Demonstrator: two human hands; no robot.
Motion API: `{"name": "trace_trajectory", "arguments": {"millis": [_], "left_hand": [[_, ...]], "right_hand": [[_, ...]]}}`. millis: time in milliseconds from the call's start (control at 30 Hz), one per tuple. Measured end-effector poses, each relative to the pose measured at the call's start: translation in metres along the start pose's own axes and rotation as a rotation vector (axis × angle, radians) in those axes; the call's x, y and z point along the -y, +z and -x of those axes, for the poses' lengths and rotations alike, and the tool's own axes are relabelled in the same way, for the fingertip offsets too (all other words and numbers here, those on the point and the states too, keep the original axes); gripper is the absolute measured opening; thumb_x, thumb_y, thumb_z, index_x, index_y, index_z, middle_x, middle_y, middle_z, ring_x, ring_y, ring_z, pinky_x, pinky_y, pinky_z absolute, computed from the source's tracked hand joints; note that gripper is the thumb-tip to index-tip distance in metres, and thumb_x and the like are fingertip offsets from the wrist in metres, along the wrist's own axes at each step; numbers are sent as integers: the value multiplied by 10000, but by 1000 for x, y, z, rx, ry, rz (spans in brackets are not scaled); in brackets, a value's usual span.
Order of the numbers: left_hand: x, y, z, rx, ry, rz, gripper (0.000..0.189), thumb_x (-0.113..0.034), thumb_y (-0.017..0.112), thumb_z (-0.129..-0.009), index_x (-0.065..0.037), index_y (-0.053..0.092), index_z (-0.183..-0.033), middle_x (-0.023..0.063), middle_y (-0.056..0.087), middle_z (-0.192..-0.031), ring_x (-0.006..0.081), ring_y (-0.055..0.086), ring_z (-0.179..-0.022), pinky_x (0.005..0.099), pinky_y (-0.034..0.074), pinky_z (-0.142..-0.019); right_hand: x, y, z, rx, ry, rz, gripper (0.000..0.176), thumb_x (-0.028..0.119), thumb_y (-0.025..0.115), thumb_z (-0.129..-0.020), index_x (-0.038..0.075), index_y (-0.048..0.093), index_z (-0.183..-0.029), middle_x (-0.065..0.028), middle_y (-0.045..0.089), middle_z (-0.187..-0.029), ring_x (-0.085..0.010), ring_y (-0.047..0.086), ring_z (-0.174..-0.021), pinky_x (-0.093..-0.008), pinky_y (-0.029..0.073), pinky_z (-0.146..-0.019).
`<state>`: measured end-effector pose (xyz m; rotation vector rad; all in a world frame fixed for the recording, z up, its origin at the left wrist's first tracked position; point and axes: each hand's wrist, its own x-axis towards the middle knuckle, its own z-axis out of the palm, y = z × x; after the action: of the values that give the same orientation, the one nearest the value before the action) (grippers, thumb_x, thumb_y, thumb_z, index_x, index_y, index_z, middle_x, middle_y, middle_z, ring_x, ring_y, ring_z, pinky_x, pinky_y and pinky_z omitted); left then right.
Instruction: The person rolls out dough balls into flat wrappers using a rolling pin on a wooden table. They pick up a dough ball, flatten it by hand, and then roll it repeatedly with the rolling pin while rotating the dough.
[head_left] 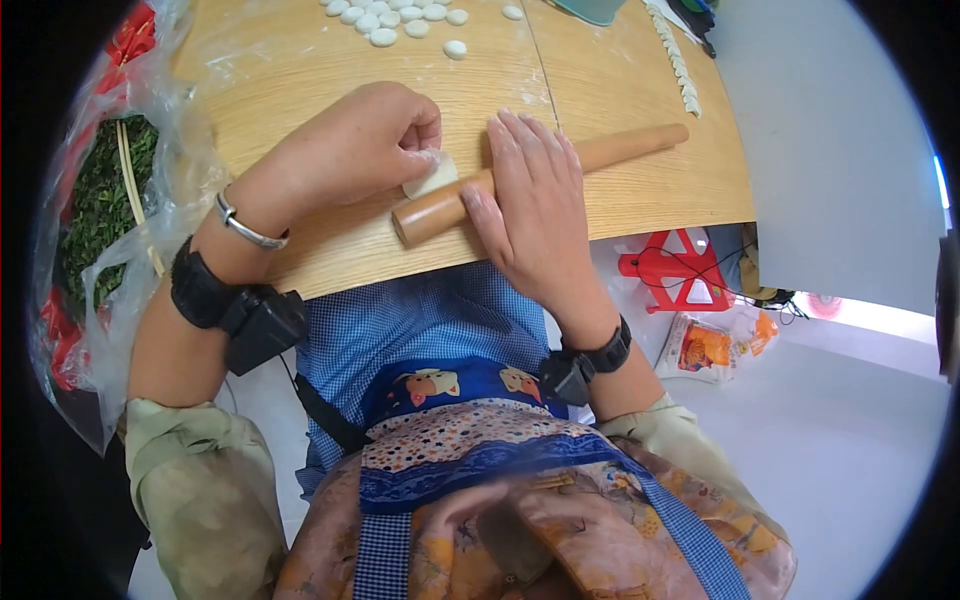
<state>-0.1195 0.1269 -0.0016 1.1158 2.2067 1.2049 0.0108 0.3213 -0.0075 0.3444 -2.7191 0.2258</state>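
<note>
Pinching the dough piece (432, 177) by its near rim, your left hand (345, 150) keeps it on the table (330, 60) close to the near edge, its fingers (420, 135) closed narrowly on the dough. The rolling pin (620, 148) lies across the far side of that piece, and your right hand (535, 200) rests flat on top of the pin, fingers stretched out wide and gripping nothing.

By the look of it, this one piece is only partly flattened. A cluster of small dough rounds (395, 18) sits thick and unrolled by the far edge, and a dough rope (680, 65) runs along the far right corner, so most of the work seems left.

A plastic bag of greens (100, 190) crowds the left edge beside your left wrist. Nothing lies between the pin and the rounds.
</note>
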Motion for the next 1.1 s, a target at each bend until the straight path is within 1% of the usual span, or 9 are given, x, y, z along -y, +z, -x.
{"name": "trace_trajectory", "arguments": {"millis": [233, 333, 500, 567, 733, 833, 1000, 1067, 1100], "left_hand": [[2, -7, -4, 26, 36, 16, 168, -128, 685, -906, 32, 642, -876, 65, 587, -678, 124, 528, -645, 300, 454, -606], [-1, -4, 0, 18, 26, 2, 170, -127, 686, -908, 32, 637, -875, 66, 577, -678, 125, 523, -643, 299, 452, -608], [1, 2, 0, -15, 36, -15, 145, -112, 678, -902, 26, 636, -889, 44, 578, -688, 115, 530, -643, 297, 453, -606], [1, 1, 1, 0, 24, 93, 130, -101, 671, -897, 24, 637, -900, 21, 589, -698, 97, 545, -651, 278, 454, -592], [-1, -1, 0, 55, -26, 143, 138, -105, 660, -912, 33, 644, -915, 2, 589, -695, 77, 553, -622, 256, 443, -548], [-7, 1, 1, 49, -76, 165, 164, -120, 637, -938, 38, 651, -895, 6, 585, -676, 74, 550, -596, 258, 437, -525], [-10, -6, 0, 69, -126, 120, 249, -164, 593, -980, 42, 665, -859, 37, 586, -650, 95, 546, -572, 280, 445, -533], [-2, -5, -3, 29, 1, -17, 271, -185, 586, -985, 44, 673, -870, 61, 596, -656, 124, 545, -576, 296, 455, -560], [1, -4, -4, 30, 1, -18, 271, -185, 586, -985, 44, 673, -870, 61, 596, -656, 124, 545, -576, 296, 455, -560]], "right_hand": [[-9, 18, -33, -33, -25, 26, 596, 381, 567, -994, -90, 550, -1359, -258, 582, -1387, -434, 510, -1327, -555, 345, -1148], [-5, 11, -25, -13, -23, 23, 594, 379, 546, -1006, -88, 549, -1373, -267, 575, -1400, -441, 496, -1346, -558, 332, -1160], [1, -6, 10, 60, 22, -6, 672, 404, 572, -986, -73, 480, -1450, -263, 510, -1469, -431, 437, -1404, -561, 246, -1213], [3, -13, 20, 73, 22, -2, 688, 406, 580, -978, -69, 466, -1462, -258, 500, -1478, -428, 430, -1410, -560, 234, -1218], [3, -18, 30, 108, 34, 0, 705, 403, 590, -968, -66, 452, -1476, -254, 491, -1484, -426, 421, -1418, -557, 221, -1224], [2, -14, 20, 80, 24, -16, 689, 400, 589, -969, -68, 468, -1460, -256, 496, -1481, -426, 424, -1414, -557, 225, -1221], [-8, 6, -16, 26, -46, 8, 644, 417, 569, -987, -85, 527, -1387, -265, 559, -1417, -437, 470, -1373, -564, 298, -1179], [-11, 15, -29, -6, -47, 3, 646, 425, 557, -996, -91, 528, -1384, -266, 568, -1405, -441, 479, -1363, -566, 308, -1172], [-11, 18, -33, -38, -48, 0, 650, 434, 546, -1005, -96, 528, -1380, -267, 576, -1394, -445, 488, -1353, -567, 318, -1164]]}}
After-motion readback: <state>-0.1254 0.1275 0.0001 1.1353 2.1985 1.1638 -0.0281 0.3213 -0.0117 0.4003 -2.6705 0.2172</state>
